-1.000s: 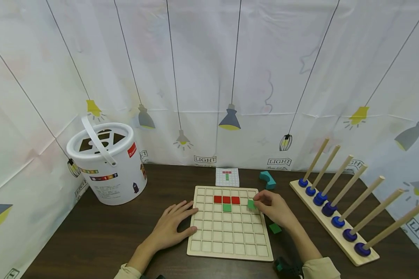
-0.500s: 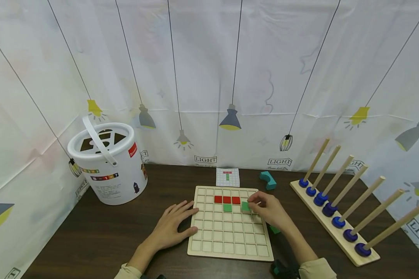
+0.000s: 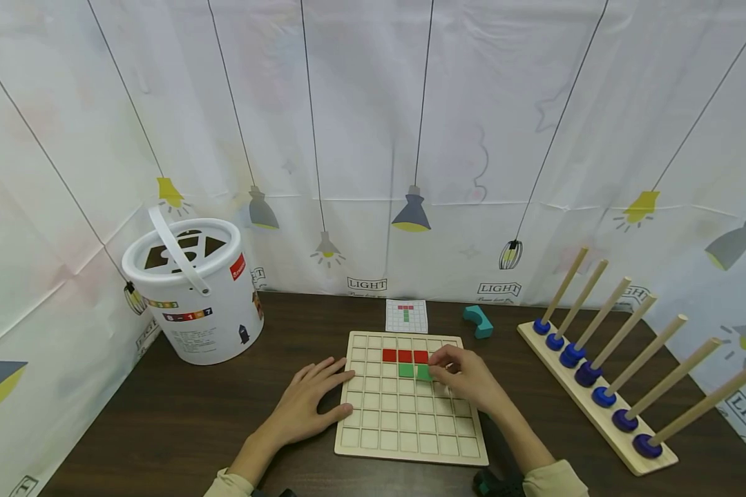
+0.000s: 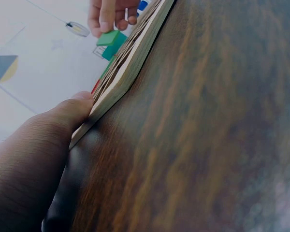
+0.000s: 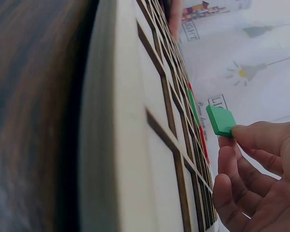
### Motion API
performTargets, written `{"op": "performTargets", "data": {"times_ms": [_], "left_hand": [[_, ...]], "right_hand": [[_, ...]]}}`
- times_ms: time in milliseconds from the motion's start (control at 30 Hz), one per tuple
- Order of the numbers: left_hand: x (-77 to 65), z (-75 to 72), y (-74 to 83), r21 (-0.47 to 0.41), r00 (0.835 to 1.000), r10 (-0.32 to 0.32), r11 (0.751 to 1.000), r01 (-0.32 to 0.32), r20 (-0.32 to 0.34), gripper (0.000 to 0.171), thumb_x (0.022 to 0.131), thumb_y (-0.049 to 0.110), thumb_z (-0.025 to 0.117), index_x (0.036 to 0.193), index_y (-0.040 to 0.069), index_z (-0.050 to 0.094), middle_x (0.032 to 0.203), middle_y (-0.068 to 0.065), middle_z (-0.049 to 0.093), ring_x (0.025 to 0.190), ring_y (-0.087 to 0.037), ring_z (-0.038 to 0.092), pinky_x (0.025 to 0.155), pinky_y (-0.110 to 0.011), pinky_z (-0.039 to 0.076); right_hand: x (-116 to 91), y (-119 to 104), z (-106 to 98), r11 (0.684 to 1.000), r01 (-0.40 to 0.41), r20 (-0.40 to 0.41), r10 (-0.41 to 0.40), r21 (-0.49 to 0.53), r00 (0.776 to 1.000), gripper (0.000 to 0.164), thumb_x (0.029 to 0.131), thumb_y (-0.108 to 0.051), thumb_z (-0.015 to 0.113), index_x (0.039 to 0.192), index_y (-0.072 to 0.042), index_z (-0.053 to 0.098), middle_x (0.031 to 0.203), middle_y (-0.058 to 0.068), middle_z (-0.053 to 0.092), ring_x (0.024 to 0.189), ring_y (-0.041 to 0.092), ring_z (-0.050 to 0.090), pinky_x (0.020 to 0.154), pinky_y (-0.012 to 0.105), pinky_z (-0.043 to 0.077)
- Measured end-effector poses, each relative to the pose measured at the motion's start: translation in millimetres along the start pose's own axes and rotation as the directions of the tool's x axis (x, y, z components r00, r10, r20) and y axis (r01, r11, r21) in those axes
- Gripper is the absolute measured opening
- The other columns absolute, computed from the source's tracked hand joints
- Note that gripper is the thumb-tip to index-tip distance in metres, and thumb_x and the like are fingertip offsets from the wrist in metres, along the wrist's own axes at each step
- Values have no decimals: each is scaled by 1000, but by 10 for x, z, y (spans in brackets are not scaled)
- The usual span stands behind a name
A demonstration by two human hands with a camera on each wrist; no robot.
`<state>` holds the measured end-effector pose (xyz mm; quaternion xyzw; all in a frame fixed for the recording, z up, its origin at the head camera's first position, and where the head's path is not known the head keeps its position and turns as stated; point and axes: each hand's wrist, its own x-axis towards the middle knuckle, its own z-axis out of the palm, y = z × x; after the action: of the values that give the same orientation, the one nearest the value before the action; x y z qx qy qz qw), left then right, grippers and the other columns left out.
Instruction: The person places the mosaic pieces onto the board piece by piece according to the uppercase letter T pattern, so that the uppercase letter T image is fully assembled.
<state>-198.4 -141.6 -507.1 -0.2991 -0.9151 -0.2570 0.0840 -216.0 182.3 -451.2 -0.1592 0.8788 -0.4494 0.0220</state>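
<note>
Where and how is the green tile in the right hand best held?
Probably pinched between thumb and finger at the edge nearest the right hand, coming from the right over the board, as it is held here. The green tile is thin and flat and sits above the board, so an edge grip leaves its far side free.

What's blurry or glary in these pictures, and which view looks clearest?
Head view: clearest, evenly lit, lines on the grid board crisp. Left wrist view: the dark table looks soft, with pale glare toward the lower right. Right wrist view: the board's near edge is out of focus, while the green tile pinched by the right hand looks sharper.
</note>
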Motion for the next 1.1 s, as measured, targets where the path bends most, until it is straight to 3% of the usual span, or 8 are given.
{"op": "performTargets", "data": {"times_ms": [167,467,1100], "left_hand": [[4,13,-6,5,1000,2,1000,-2,-8,56,90,55,53,140,31,47,151,1,39,141,-28,32,109,-58,24],[8,12,-8,2,1000,-4,1000,4,0,57,89,57,53,140,31,46,151,1,38,142,-27,31,110,-57,24],[3,5,-4,15,1000,-3,1000,3,5,57,90,58,51,141,33,45,151,1,37,142,-27,31,110,-57,24]], "right_hand": [[13,-12,60,999,32,13,-32,-20,999,11,90,-15,64,98,-7,65,92,3,67,82,16,62,68,23,51],[21,-54,151,999,23,28,-21,-41,999,9,90,-15,64,97,-9,65,90,3,66,76,14,61,64,22,50],[34,-80,236,997,54,57,-51,-63,997,8,90,-13,63,94,-7,66,90,2,65,80,11,60,68,21,50]]}}
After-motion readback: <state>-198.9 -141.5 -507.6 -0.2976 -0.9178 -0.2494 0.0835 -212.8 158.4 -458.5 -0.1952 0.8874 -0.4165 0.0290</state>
